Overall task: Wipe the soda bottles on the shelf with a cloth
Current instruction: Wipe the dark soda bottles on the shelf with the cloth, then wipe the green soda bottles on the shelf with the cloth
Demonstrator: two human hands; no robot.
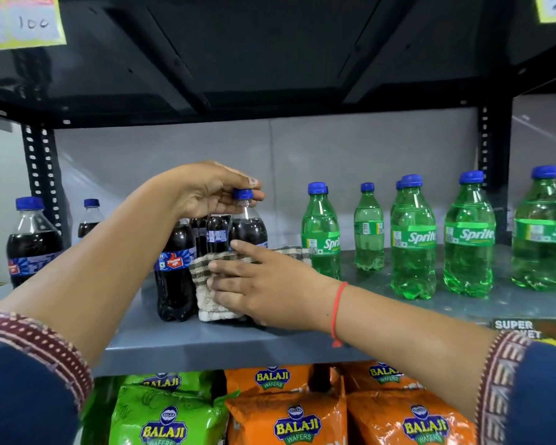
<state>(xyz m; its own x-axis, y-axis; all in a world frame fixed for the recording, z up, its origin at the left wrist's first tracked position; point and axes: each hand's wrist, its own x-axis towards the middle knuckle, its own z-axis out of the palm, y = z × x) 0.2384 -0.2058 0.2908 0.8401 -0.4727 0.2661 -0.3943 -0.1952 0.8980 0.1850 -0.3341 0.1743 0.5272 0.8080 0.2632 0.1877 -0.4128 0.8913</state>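
Observation:
A dark cola bottle [249, 231] with a blue cap stands upright on the grey shelf [206, 345]. My left hand [206, 194] grips its cap from above. My right hand [267, 287] presses a checked brown-and-white cloth [206, 274] against the lower body of that bottle. Another cola bottle [174, 271] stands just left of the cloth, with more behind it. Two cola bottles [31, 242] stand at the far left. Several green Sprite bottles [413, 242] stand in a loose row to the right.
A black upper shelf [270, 59] hangs low overhead. Slotted black uprights [40, 175] stand at the back corners. Below the grey shelf lie green and orange Balaji wafer bags [289, 419]. Yellow price tags [20, 24] hang at the top left.

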